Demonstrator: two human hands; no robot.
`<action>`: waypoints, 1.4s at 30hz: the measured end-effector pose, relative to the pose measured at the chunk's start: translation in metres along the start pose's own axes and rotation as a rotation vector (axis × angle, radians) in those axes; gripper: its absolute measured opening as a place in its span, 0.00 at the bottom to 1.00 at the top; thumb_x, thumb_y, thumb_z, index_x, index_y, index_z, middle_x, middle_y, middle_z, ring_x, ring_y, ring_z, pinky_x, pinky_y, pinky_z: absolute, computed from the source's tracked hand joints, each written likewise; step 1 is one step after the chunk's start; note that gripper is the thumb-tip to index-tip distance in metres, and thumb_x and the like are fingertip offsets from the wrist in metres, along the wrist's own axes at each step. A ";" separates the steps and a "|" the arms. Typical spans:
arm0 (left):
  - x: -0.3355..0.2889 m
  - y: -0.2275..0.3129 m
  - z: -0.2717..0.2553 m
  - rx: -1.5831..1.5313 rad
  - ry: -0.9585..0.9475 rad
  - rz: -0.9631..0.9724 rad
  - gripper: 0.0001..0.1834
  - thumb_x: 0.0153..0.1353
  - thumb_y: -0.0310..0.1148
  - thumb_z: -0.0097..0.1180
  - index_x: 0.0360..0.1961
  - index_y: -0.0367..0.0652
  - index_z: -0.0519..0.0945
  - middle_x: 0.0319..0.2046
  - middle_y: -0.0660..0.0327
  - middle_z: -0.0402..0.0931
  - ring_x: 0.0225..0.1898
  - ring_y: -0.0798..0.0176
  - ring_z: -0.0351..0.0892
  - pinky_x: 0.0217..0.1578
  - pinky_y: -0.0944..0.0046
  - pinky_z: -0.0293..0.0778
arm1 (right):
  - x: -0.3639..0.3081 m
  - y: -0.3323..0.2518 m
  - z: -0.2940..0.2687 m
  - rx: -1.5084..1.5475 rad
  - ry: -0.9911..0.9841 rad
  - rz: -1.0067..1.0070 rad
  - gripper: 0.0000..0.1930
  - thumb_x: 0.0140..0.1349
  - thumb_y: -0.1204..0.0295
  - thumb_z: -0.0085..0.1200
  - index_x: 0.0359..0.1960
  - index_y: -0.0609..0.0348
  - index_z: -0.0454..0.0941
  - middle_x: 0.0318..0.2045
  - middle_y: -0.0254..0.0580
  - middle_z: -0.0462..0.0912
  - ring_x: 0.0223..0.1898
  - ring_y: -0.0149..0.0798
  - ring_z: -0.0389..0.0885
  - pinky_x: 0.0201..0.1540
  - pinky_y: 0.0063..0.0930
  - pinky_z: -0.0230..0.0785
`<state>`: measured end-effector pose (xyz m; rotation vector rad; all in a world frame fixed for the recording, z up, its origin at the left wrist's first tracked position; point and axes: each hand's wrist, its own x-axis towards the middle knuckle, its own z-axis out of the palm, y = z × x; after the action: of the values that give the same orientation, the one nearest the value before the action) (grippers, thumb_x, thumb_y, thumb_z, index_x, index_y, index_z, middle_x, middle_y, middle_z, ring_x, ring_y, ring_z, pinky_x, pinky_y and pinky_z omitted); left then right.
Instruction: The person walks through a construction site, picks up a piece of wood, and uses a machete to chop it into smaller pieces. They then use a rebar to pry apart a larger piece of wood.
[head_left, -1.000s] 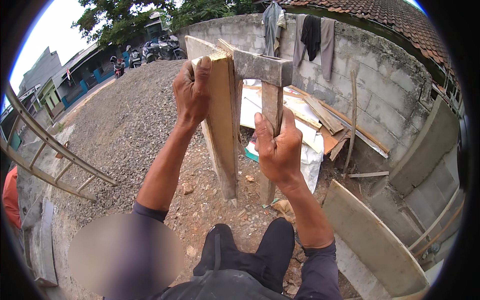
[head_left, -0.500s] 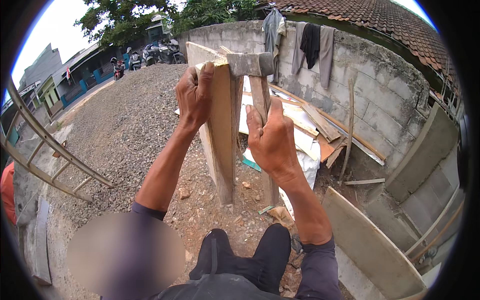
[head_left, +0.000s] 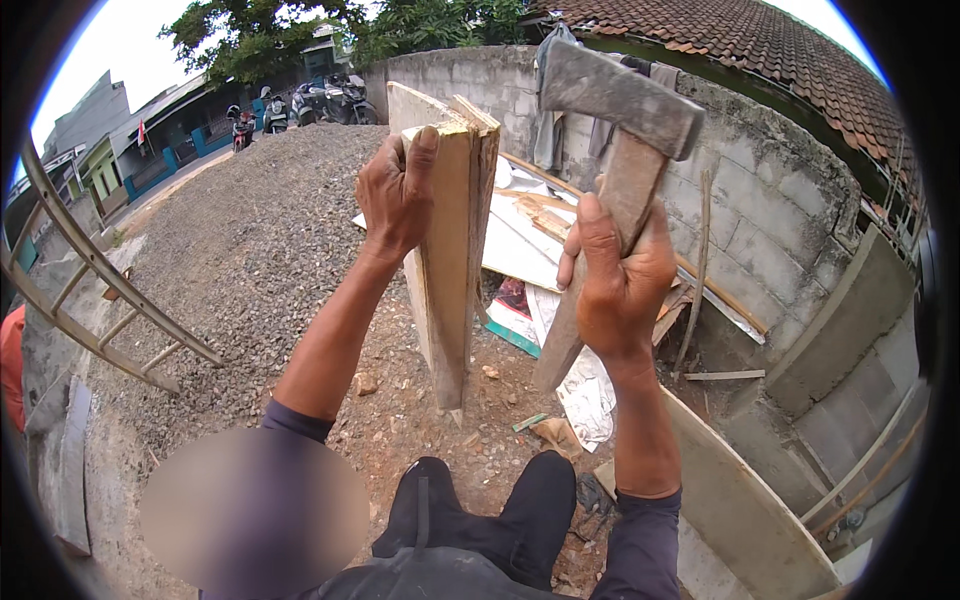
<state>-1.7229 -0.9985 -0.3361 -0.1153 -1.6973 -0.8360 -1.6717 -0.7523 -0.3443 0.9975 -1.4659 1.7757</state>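
An upright wooden board (head_left: 447, 270) stands in front of me, its lower end at the ground. Its top end is split, and a rough strip (head_left: 484, 150) leans off along its right side. My left hand (head_left: 395, 190) is closed round the board's top left edge, with the thumb over the end. In my right hand (head_left: 625, 280) is a hatchet (head_left: 625, 100) with a dark metal head and a wooden handle. The hatchet is raised to the right of the board, apart from it. The handle's lower end hangs below my fist.
Gravel (head_left: 270, 210) is heaped at the left, beside a ladder (head_left: 90, 260). Scrap boards and sheets (head_left: 525, 235) lie by the block wall (head_left: 760, 190). A wide board (head_left: 750, 490) leans at the lower right. Motorbikes (head_left: 335, 100) are parked far off.
The hatchet has come away from the top of the board, up and to the right, with my right hand. The split at the board's top now shows. My left hand keeps its hold.
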 end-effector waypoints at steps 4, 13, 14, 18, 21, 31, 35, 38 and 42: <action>-0.007 0.014 0.006 -0.054 0.029 0.022 0.36 0.69 0.66 0.50 0.25 0.39 0.74 0.18 0.53 0.73 0.22 0.54 0.73 0.29 0.53 0.68 | 0.023 -0.051 -0.007 0.243 0.395 -0.319 0.20 0.76 0.62 0.48 0.57 0.67 0.64 0.23 0.42 0.73 0.18 0.35 0.75 0.21 0.32 0.75; -0.007 0.003 0.008 -0.020 -0.022 -0.006 0.36 0.69 0.65 0.51 0.23 0.39 0.72 0.16 0.54 0.71 0.20 0.54 0.71 0.27 0.52 0.67 | 0.000 0.036 0.024 -0.313 -0.208 0.087 0.18 0.68 0.69 0.57 0.44 0.77 0.69 0.17 0.65 0.78 0.22 0.64 0.83 0.24 0.47 0.73; -0.005 0.005 0.009 -0.010 -0.003 0.043 0.36 0.69 0.65 0.51 0.22 0.39 0.71 0.16 0.53 0.71 0.20 0.54 0.70 0.27 0.51 0.66 | -0.001 0.035 0.022 -0.393 -0.227 0.140 0.20 0.69 0.69 0.58 0.50 0.77 0.69 0.23 0.62 0.83 0.26 0.54 0.87 0.29 0.42 0.77; -0.010 0.015 0.008 -0.046 -0.009 -0.021 0.35 0.68 0.65 0.52 0.24 0.39 0.73 0.18 0.53 0.73 0.22 0.54 0.73 0.28 0.52 0.67 | -0.038 0.032 0.007 0.084 -0.225 0.447 0.30 0.68 0.68 0.63 0.65 0.70 0.65 0.44 0.48 0.86 0.44 0.33 0.85 0.46 0.32 0.80; -0.008 0.027 0.012 -0.050 -0.010 -0.115 0.34 0.66 0.65 0.53 0.26 0.39 0.76 0.20 0.53 0.75 0.25 0.54 0.75 0.32 0.52 0.70 | -0.092 0.061 0.010 -0.309 -0.168 0.064 0.26 0.67 0.74 0.61 0.62 0.73 0.65 0.39 0.60 0.86 0.45 0.51 0.89 0.46 0.36 0.81; -0.021 0.028 0.011 0.007 0.092 -0.050 0.32 0.60 0.63 0.66 0.30 0.39 0.82 0.25 0.55 0.82 0.25 0.62 0.81 0.27 0.59 0.73 | -0.058 0.066 -0.033 -0.416 -0.330 0.053 0.15 0.62 0.76 0.63 0.43 0.71 0.69 0.24 0.58 0.83 0.27 0.52 0.88 0.28 0.38 0.76; -0.019 0.014 0.003 -0.150 0.055 -0.003 0.29 0.62 0.58 0.67 0.32 0.37 0.82 0.25 0.59 0.81 0.27 0.68 0.77 0.28 0.63 0.73 | -0.042 0.070 -0.044 -0.392 -0.364 -0.092 0.16 0.61 0.75 0.64 0.42 0.71 0.71 0.24 0.55 0.83 0.27 0.50 0.88 0.30 0.37 0.77; -0.021 0.020 -0.002 -0.213 0.046 0.011 0.28 0.62 0.56 0.68 0.34 0.37 0.82 0.26 0.61 0.80 0.28 0.70 0.75 0.30 0.65 0.73 | -0.029 0.084 -0.058 -0.378 -0.435 -0.109 0.18 0.61 0.73 0.67 0.44 0.71 0.72 0.24 0.53 0.83 0.25 0.46 0.86 0.31 0.35 0.76; -0.022 0.016 0.004 -0.234 0.034 -0.011 0.27 0.63 0.55 0.68 0.35 0.36 0.82 0.28 0.61 0.81 0.29 0.71 0.76 0.31 0.65 0.73 | -0.024 0.103 -0.066 -0.375 -0.444 -0.061 0.19 0.61 0.70 0.68 0.44 0.70 0.72 0.25 0.53 0.83 0.26 0.42 0.85 0.31 0.35 0.75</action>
<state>-1.7115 -0.9768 -0.3490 -0.2498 -1.5651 -1.0372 -1.7562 -0.7074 -0.4235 1.2641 -1.9241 1.2138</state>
